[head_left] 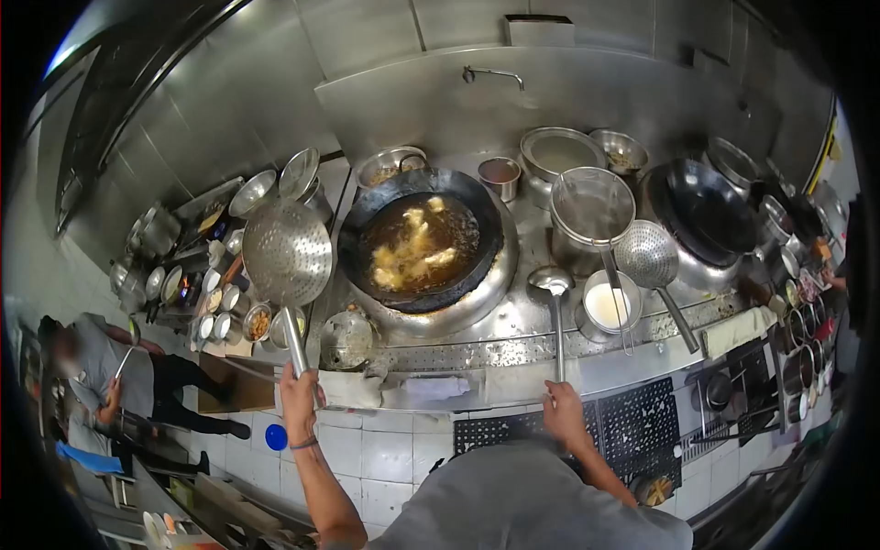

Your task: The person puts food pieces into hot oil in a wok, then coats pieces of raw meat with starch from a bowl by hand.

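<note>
My left hand [300, 396] is wrapped round the metal handle of a large perforated skimmer [287, 249], held up to the left of a dark wok [500, 229]. Several golden pieces of food [412, 252] fry in the wok's bubbling oil. At the counter's front edge, my right hand [563, 411] is closed at the handle end of a steel ladle [553, 280]. The ladle's bowl rests on the stove top, right of the wok. Beside it stands a pot of white liquid [607, 305].
A second wok [708, 209], a strainer on a pot [593, 206] and another skimmer [647, 254] are on the right. Small seasoning bowls [229, 298] crowd the left. A person [128, 371] stands at far left. A tap [495, 73] juts from the back wall.
</note>
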Motion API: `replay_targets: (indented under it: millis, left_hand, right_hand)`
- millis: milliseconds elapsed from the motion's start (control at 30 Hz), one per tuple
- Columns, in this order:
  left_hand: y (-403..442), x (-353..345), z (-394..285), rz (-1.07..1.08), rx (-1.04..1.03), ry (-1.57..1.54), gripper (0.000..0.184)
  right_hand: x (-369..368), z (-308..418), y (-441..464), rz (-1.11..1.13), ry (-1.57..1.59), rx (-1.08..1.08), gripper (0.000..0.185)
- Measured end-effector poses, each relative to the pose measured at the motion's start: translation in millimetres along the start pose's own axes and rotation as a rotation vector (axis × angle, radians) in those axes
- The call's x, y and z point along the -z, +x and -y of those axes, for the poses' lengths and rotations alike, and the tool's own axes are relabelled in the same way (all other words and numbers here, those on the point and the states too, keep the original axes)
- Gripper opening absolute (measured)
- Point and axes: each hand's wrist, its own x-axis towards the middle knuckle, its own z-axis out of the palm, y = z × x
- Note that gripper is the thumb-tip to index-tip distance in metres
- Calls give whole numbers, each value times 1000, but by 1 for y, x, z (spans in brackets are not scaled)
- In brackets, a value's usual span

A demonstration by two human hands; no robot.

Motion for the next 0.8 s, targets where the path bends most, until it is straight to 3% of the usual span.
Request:
replay_targets:
  millis: [33, 133, 167, 267, 400, 533, 600, 667, 700, 800]
  left_hand:
    - [-1, -6, -5, 28, 19, -57, 14]
    - [4, 1, 21, 65, 117, -221, 15]
    - [3, 4, 33, 73, 146, -284, 19]
    - [2, 28, 81, 107, 316, -465, 25]
    - [6, 63, 154, 263, 548, -657, 35]
    - [1, 75, 189, 319, 653, -728, 37]
    - [-2, 84, 212, 342, 608, -803, 43]
    - [-19, 83, 218, 147, 583, -978, 56]
    - [-30, 84, 218, 153, 530, -1185, 69]
    - [-94, 62, 198, -283, 391, -1396, 76]
  right_hand:
    - [8, 1, -4, -17, -155, 59, 55]
    - [15, -12, -24, 48, -160, -122, 70]
    - [7, -26, -29, 86, -99, -212, 80]
    - [12, -44, -26, 207, 239, -442, 82]
    - [34, -61, -20, 90, -120, -213, 72]
    - [49, -68, -6, 121, -92, -178, 69]
    - [53, -70, 0, 218, -130, -96, 72]
    - [65, -63, 5, 378, -168, -114, 72]
    - [67, -69, 9, 472, -317, -132, 70]
    - [82, -62, 35, 662, -467, -104, 64]
